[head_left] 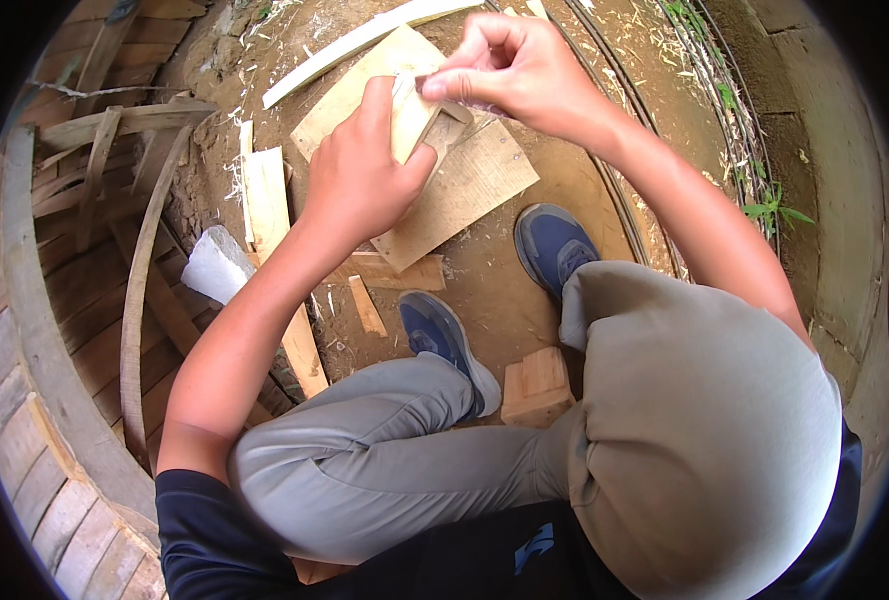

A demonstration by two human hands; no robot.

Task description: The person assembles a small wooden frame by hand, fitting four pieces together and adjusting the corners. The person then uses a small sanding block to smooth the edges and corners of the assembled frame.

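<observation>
Upper centre of frame: left hand [360, 180] clamped on pale thin wooden strip [410, 115], steadying it upright; right hand [510, 70] pinched shut on its top edge. Flat square wooden board [465, 190] lying underneath on dirt floor [495, 290].

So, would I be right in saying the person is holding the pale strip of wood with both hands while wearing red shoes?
Not quite: the shoes are blue, not red. The rest stands: in the head view the left hand grips the pale strip of wood from below, and the right hand pinches its upper end with the fingers, above the flat board on the dirt ground.
</observation>
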